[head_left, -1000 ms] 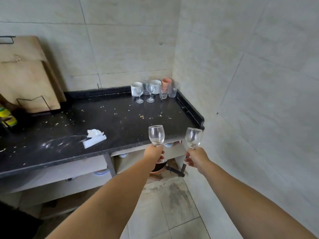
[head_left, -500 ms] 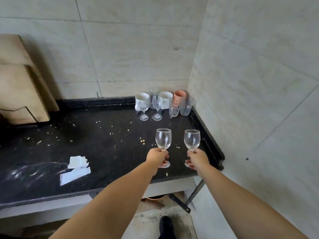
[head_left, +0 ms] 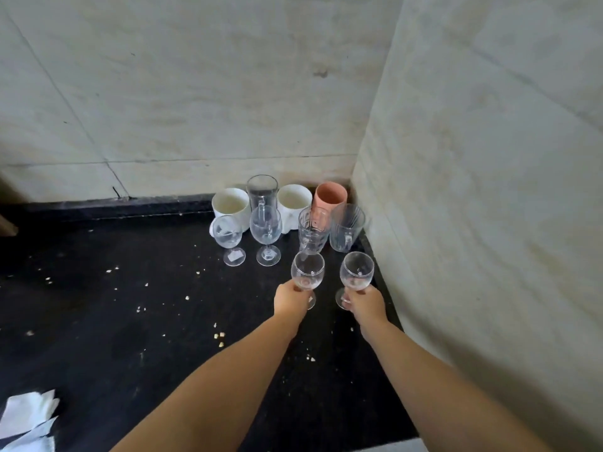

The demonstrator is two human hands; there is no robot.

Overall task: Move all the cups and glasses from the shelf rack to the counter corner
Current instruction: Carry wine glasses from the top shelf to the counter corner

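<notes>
Left hand (head_left: 288, 300), right hand (head_left: 365, 301), rounded clear wineglasses (head_left: 307, 272)

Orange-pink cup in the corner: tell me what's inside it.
The orange-pink cup stands upright, and the inner wall that shows looks bare. Its bottom is hidden behind its rim and the patterned clear glass in front.

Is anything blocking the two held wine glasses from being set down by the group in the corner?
Nothing visible does. Bare black counter, only crumbs, lies under both wine glasses, just in front of the patterned tumbler and ribbed glass.
</notes>
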